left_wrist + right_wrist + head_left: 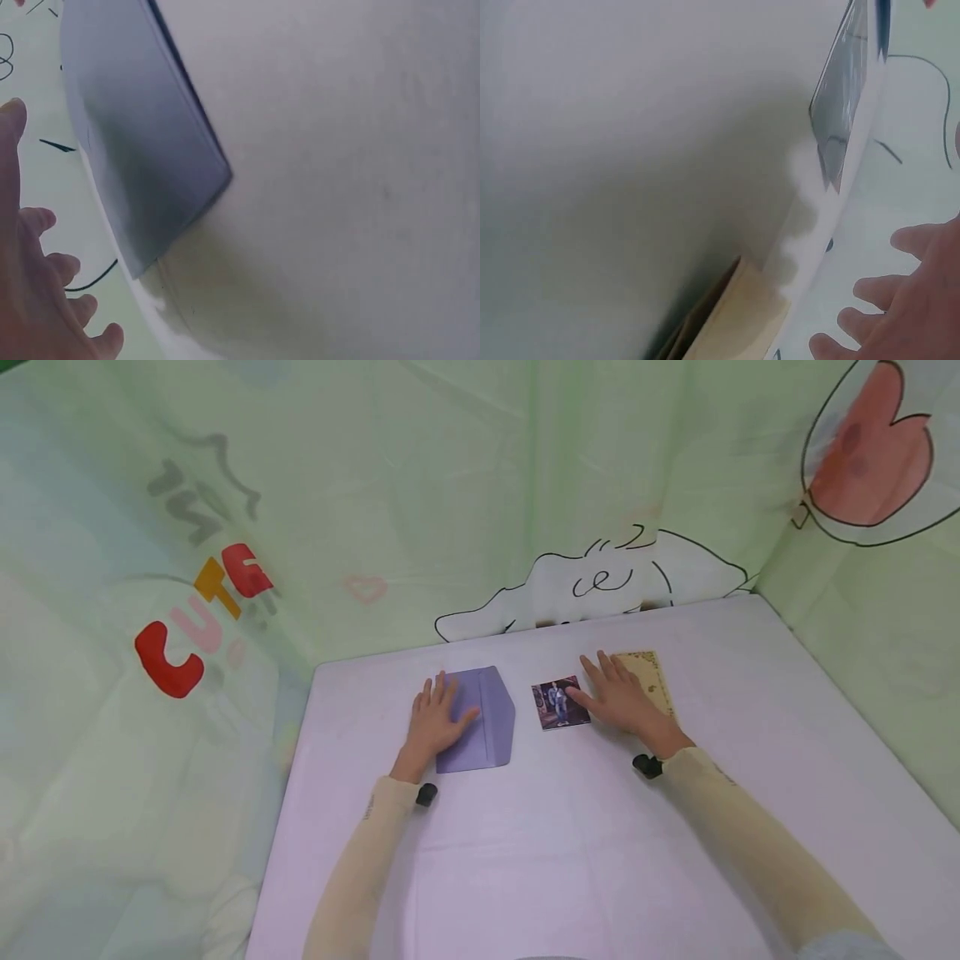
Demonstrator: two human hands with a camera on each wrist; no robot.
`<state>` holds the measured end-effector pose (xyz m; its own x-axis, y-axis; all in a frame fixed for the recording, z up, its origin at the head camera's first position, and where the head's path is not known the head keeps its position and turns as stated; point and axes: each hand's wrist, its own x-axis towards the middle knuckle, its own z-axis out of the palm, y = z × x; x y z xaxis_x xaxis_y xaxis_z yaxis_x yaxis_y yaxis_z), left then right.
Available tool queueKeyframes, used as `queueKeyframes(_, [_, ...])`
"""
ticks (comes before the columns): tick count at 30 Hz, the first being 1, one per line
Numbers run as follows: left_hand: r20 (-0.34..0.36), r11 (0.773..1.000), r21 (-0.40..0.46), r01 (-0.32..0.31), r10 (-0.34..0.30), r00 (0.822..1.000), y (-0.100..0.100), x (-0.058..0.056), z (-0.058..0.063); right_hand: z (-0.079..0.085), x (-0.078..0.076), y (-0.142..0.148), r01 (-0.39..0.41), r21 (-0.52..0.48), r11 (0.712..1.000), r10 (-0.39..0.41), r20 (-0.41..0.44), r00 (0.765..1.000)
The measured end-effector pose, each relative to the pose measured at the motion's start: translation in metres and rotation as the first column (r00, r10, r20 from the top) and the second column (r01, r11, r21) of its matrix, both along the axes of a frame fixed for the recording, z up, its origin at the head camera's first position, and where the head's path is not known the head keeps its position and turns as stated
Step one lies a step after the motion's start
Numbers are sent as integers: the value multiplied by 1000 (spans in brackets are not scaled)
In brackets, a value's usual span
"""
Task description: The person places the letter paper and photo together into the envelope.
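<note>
A purple envelope (495,731) lies on the table, its pointed flap spread to the right. Over its left part is my left hand (435,720), fingers spread and holding nothing; the left wrist view shows this hand raised above the envelope (150,127). A small photo print (553,708) of a standing figure lies right of the envelope. My right hand (621,697) is spread above the table between the print and a tan card with a dark ornate border (657,681), partly covering both. In the right wrist view the card (739,315) looks folded, and its lower part is cut off.
A pale cloth covers the table (510,852). Behind it hangs a light green curtain (420,510) with cartoon drawings, and another printed curtain (150,760) runs along the left side. A small black device (647,766) sits on the right wrist.
</note>
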<state>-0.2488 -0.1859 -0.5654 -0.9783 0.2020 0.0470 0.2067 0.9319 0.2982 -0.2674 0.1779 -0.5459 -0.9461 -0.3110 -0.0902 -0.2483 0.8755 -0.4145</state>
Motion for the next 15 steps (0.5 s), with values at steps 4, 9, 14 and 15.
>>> queueKeyframes(4, [5, 1000, -12, 14, -14, 1000, 6, 0, 0, 1, 2, -11, -23, -9, 1000, 22, -15, 1000])
queueKeyframes(9, [18, 999, -27, 25, -25, 1000, 12, 1, -2, 4, 4, -27, -66, -13, 998, 66, -27, 997])
queueKeyframes(14, [37, 999, -35, 31, -29, 999, 16, 2, -3, 7, 6, -49, -118, -1, 993, 118, -33, 993])
queueKeyframes(15, [38, 999, -42, 30, -29, 999, 17, 2, -4, 7, 6, -54, -133, 0, 991, 133, -34, 991])
